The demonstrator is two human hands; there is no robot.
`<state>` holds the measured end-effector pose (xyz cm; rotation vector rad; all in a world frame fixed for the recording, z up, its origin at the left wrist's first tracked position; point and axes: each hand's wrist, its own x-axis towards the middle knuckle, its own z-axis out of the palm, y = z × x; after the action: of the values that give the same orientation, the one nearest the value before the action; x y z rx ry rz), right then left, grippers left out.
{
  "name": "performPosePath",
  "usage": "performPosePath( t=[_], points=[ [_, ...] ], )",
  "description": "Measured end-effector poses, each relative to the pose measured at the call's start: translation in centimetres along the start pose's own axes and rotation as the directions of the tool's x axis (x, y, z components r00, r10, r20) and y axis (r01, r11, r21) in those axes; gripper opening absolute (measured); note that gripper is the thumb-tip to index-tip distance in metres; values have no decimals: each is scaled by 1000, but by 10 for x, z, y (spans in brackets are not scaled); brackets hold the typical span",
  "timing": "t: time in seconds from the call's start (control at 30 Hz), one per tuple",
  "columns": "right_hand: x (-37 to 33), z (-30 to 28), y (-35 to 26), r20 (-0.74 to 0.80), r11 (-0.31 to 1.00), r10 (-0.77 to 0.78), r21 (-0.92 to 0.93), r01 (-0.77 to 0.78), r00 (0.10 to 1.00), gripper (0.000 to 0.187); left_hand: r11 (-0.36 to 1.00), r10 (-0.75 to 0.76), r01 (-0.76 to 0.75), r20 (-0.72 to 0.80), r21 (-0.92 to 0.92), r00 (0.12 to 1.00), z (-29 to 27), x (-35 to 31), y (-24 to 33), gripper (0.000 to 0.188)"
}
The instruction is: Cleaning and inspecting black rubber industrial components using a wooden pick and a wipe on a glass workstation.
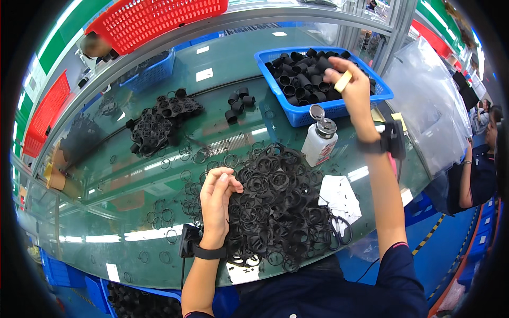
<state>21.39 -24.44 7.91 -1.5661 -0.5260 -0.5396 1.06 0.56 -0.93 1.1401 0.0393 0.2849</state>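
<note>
My left hand [216, 193] is at the left edge of a heap of thin black rings and webbed scrap [281, 206]. Its fingers curl inward, and whatever they hold, if anything, is hidden. Over the blue basket [305, 117] at the far right is my right hand [352, 87], with thumb and forefinger apart. A short black tube [323, 64] lies just beyond its fingertips; contact is hard to judge. A pale yellow band [343, 81] wraps one of its fingers. Short black tubes fill the basket. Both wrists wear black straps with a small device.
A white bottle with a metal pump top [319, 143] stands before the basket. Scissors [339, 233] lie beside white paper [339, 199]. Further left are loose tubes [238, 103] and a cluster of black moulded pieces [159, 122]. Another person [477, 164] is at the right.
</note>
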Motion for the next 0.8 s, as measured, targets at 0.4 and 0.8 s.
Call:
performPosePath(
  t=[0.4,0.8],
  points=[
    [-83,40,-41,221,999,15,28,-22,975,18,996,-77,79,-38,37,996,-12,-1,1,13],
    [-153,82,-4,582,973,-158,-44,225,797,22,437,410,-303,112,847,905,-42,97,26,27]
  ],
)
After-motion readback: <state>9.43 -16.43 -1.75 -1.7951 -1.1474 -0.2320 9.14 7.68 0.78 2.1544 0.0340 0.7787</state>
